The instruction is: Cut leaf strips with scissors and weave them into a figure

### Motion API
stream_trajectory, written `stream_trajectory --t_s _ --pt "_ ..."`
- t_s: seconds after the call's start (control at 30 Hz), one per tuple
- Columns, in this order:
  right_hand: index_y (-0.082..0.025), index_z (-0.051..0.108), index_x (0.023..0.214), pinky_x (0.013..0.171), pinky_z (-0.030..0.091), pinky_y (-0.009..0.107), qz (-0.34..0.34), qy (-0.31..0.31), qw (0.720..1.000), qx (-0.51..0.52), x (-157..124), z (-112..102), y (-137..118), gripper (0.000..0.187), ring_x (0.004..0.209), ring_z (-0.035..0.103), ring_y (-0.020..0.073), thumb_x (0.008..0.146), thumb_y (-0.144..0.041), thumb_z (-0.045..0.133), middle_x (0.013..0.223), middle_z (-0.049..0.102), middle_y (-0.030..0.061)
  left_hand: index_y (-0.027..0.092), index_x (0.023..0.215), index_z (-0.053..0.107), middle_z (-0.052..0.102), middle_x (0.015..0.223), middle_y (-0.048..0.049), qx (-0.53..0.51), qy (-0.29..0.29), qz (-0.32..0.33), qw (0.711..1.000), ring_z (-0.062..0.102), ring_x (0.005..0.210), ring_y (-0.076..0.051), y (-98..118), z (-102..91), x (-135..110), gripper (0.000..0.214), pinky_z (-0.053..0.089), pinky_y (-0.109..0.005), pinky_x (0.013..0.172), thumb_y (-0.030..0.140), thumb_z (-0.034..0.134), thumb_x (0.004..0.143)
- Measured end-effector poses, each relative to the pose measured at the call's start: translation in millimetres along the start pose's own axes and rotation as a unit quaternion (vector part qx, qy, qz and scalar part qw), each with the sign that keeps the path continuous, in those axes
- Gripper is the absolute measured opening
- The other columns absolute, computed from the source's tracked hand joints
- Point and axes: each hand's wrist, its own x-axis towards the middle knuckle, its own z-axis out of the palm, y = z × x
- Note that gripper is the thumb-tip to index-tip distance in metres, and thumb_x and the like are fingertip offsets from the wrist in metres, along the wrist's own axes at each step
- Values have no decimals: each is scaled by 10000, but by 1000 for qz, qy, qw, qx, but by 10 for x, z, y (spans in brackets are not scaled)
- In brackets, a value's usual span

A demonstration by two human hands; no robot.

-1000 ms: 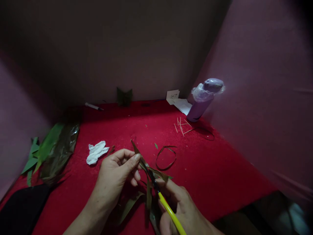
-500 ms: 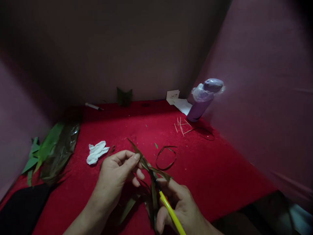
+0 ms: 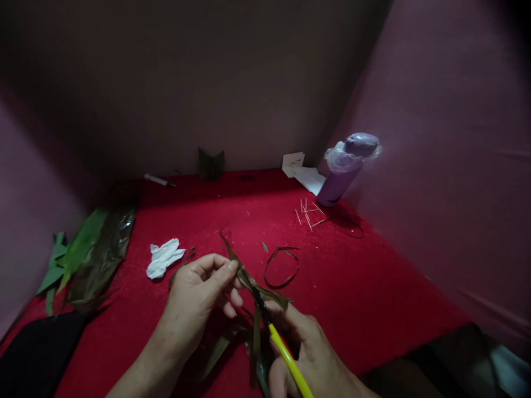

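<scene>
Between thumb and fingertips, my left hand [image 3: 201, 290] pinches a long brownish-green leaf strip [image 3: 232, 250], whose pointed tip sticks up and away from me. My right hand [image 3: 305, 342] is wrapped round a pair of scissors [image 3: 288, 356] with yellow handles. The dark blades lie along the leaf strip, just right of my left fingertips; whether they are fully closed is hard to see. More of the dull leaf [image 3: 222, 349] hangs below, between my hands. Just beyond them, a thin brown strip curled in a loop [image 3: 282, 268] rests on the red cloth [image 3: 373, 309].
A crumpled white tissue [image 3: 165, 258] lies left, with green leaves [image 3: 85, 237] and a plastic bag [image 3: 110, 254] farther out. Several toothpicks [image 3: 307, 215], a purple bottle [image 3: 338, 182] and white cards [image 3: 309, 178] are back right. A folded leaf piece [image 3: 211, 165] and a syringe-like object [image 3: 158, 180] sit behind.
The scissor blades have closed slightly on the leaf strip, and my right thumb and the yellow handle have shifted a little. My left hand stays nearly still.
</scene>
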Motion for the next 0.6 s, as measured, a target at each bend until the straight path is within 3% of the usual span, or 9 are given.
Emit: stream_trajectory --t_s 0.3,0.47,0.6 --pt "-202 411 1272 387 395 135 13 8 999 30 -11 2 57 698 436 582 100 665 -325 734 566 571 -46 153 655 567 626 506 8 -3 -17 1 1000 517 356 -73 -9 15 -16 235 395 -172 390 344 576 792" --pt "-195 443 1249 404 423 156 -48 26 998 9 12 12 108 678 467 586 100 652 -326 735 693 601 -11 157 668 571 628 523 9 -3 -30 -3 1000 521 370 -72 -13 21 -24 229 402 -170 393 348 575 794" --pt "-186 495 1198 476 459 182 -118 38 991 -40 41 -1 194 583 497 569 106 667 -268 721 615 591 -32 159 671 573 632 532 6 -7 -34 -3 999 521 373 -70 -18 22 -24 228 407 -167 395 350 575 794"
